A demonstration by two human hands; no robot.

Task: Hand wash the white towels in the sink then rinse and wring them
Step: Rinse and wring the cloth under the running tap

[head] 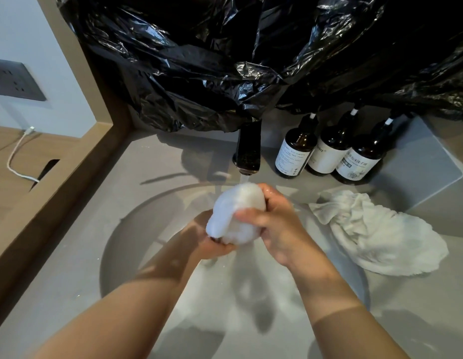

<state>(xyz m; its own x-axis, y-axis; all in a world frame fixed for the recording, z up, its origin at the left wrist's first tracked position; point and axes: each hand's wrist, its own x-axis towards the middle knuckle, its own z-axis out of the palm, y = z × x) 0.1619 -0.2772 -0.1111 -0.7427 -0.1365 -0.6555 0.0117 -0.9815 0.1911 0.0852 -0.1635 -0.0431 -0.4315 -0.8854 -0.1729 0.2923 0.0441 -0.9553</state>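
Note:
A wet white towel (236, 216) is bunched into a ball over the round sink (126, 229), right under the dark tap (248, 151), whose water runs onto it. My left hand (212, 242) cups the ball from below and the left. My right hand (274, 224) grips it from the right, thumb across its front. A second white towel (375, 237) lies crumpled on the counter to the right of the sink, partly over the rim.
Three dark pump bottles (328, 154) with white labels stand behind the sink at the right. Black plastic sheeting (225, 60) hangs over the wall above the tap. A wooden ledge (56, 182) borders the grey counter (56, 294) on the left, with a white cable (15, 156) beyond.

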